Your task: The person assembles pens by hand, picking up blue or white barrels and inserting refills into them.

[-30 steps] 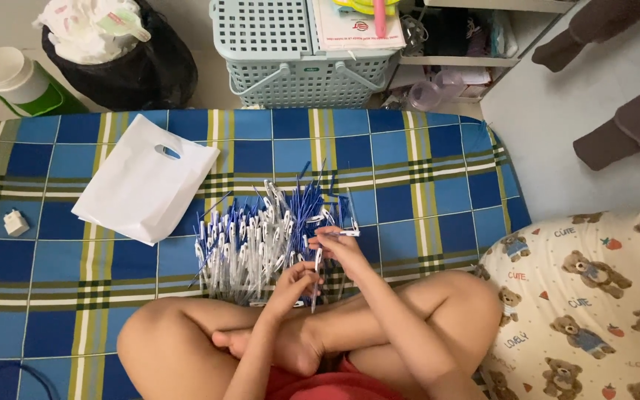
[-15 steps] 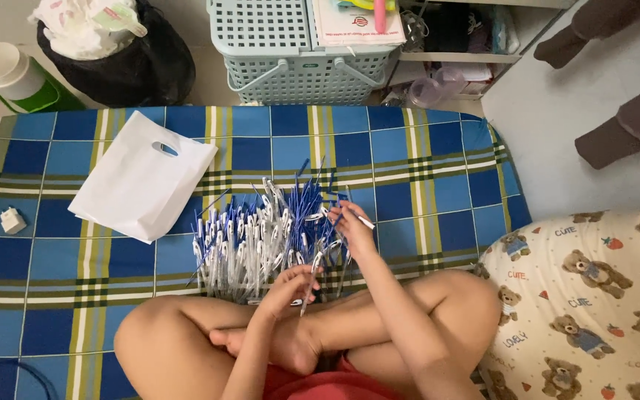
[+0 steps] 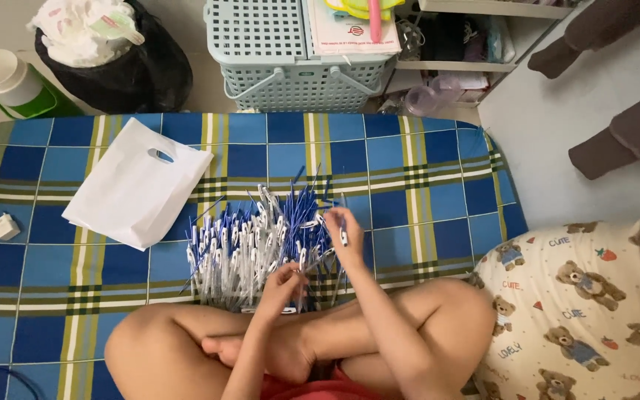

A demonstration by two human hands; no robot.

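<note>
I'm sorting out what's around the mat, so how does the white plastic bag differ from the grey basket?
The white plastic bag lies flat on the checked mat; the grey basket stands upright on the floor beyond it. The bag is smooth and solid white; the basket is a perforated lattice with swing handles. Both are carriers with handles.

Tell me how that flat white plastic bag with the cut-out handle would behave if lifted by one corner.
The flat white plastic bag looks thin and nearly empty, so it would probably droop limply. It seems light and may slide on the checked blue mat.
</note>
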